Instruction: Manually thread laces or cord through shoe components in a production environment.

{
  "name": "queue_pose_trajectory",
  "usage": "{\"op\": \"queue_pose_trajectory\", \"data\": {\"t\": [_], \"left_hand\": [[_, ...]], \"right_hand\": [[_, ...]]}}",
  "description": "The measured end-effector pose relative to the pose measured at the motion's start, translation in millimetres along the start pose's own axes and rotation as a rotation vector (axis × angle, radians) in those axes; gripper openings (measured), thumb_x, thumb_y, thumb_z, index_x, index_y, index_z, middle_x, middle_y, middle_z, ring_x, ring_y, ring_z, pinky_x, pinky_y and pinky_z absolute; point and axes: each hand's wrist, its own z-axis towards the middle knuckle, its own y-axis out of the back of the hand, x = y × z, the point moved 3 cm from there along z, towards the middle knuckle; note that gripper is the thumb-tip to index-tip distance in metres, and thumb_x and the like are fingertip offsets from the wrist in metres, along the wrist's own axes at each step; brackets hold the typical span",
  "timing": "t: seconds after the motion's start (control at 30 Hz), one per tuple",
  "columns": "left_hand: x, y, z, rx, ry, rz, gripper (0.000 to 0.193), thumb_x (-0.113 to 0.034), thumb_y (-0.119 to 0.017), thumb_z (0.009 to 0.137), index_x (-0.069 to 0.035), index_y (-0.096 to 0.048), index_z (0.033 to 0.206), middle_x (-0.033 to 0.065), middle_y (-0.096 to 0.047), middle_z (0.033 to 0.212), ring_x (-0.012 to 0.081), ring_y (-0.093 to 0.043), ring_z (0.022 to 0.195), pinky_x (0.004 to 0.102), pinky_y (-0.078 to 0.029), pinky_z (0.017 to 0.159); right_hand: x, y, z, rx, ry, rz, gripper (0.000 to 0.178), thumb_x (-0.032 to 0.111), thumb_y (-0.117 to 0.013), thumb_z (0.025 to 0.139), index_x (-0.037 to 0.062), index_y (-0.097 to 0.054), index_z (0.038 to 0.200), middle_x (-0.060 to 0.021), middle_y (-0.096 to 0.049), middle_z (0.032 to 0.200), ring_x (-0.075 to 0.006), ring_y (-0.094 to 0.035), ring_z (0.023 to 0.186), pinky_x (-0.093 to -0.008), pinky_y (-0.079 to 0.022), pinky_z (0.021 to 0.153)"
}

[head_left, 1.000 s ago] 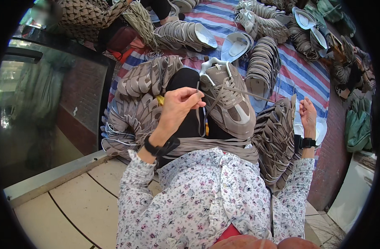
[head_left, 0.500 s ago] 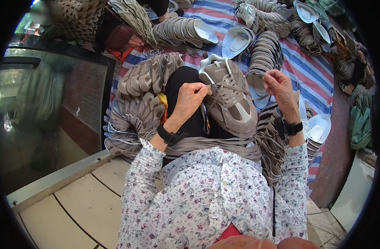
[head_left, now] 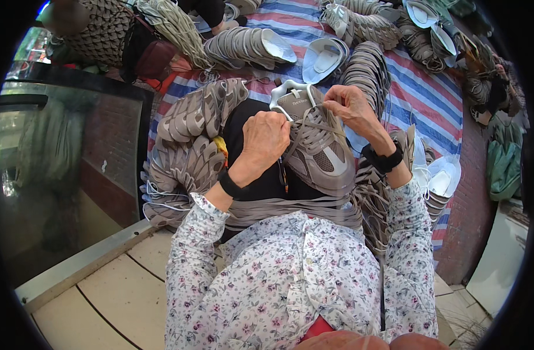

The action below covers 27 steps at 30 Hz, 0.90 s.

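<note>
- Shoe upper [head_left: 328,166], taupe with mesh panels and a pale-edged collar, sits on my lap over my black trousers [head_left: 239,125], its toe pointing toward me and its collar away.
- My left hand [head_left: 263,140] is at the left edge of its collar, back of the hand up, fingers curled in; the fingertips are hidden, so I cannot tell what they have hold of.
- My right hand [head_left: 350,108] is by the right side of the tongue [head_left: 299,106], thumb and forefinger drawn close together; I cannot tell whether they pinch the lace.
- The lace [head_left: 317,137] crosses the front of the upper, just below my fingers.
- I wear a black band on each wrist, and floral sleeves [head_left: 188,256] cover my forearms.
- Flat taupe strands [head_left: 290,211] lie across my lap, between the toe and my shirt.
- To my left is a row of nested uppers [head_left: 185,116], with more just below it.
- Beyond my right hand another nested stack [head_left: 366,69] rests on the striped sheet [head_left: 424,87].
- A glass door [head_left: 69,146] stands at my far left, and a green bag [head_left: 503,169] is at my far right.
</note>
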Motion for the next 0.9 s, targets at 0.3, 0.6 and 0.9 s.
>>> {"op": "queue_pose_trajectory", "data": {"t": [0.3, 0.6, 0.9], "left_hand": [[13, 3, 1, 0.138, 0.097, -0.247, 0.026, -0.019, -0.065, 0.088, 0.003, -0.068, 0.075, 0.0143, -0.063, 0.062, 0.0243, -0.066, 0.057, 0.0326, -0.052, 0.057], [24, -4, -10, 0.237, 0.356, -0.812, 0.021, -0.015, -0.064, 0.091, 0.006, -0.064, 0.09, 0.0078, -0.067, 0.071, 0.0142, -0.069, 0.058, 0.0238, -0.051, 0.052], [29, -5, -15, 0.261, 0.494, -0.975, 0.019, -0.017, -0.065, 0.094, 0.002, -0.064, 0.093, 0.0027, -0.066, 0.074, 0.0098, -0.066, 0.06, 0.018, -0.049, 0.055]], "right_hand": [[23, -4, 8, -0.138, 0.34, -0.372, 0.011, 0.005, -0.065, 0.079, -0.0053, -0.062, 0.08, -0.0131, -0.053, 0.061, -0.0177, -0.048, 0.056, -0.0329, -0.04, 0.053], [20, -3, 10, -0.02, 0.076, -0.226, 0.01, 0.004, -0.062, 0.077, -0.0055, -0.062, 0.078, -0.0182, -0.058, 0.064, -0.0273, -0.057, 0.057, -0.0378, -0.044, 0.055], [46, -23, 5, -0.12, 0.506, -0.699, 0.007, 0.002, -0.06, 0.081, 0.0016, -0.06, 0.087, -0.0122, -0.054, 0.077, -0.0322, -0.055, 0.073, -0.0412, -0.043, 0.064]]}}
